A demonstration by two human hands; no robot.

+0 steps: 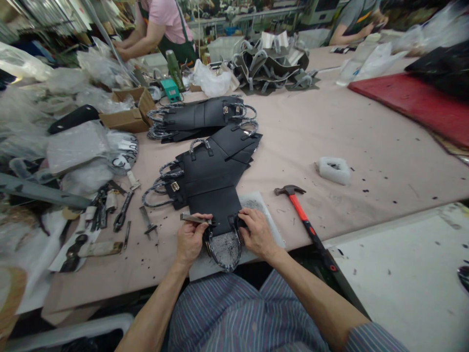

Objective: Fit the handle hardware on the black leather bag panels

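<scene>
A black leather bag panel (216,205) lies on a grey cutting slab (258,208) at the table's near edge, its curved handle (224,261) pointing toward me. My left hand (189,239) is closed around a thin metal tool (193,218) held flat against the panel's left corner. My right hand (256,232) presses its fingers onto the panel's right corner beside the handle's strap. More black panels (220,156) with handles are stacked in a row behind.
A red-handled hammer (302,212) lies right of the slab. Pliers and small tools (122,212) are scattered to the left, with plastic bags and a cardboard box (128,115). A white block (333,169) and red board (417,102) sit right. Two other people work at the far side.
</scene>
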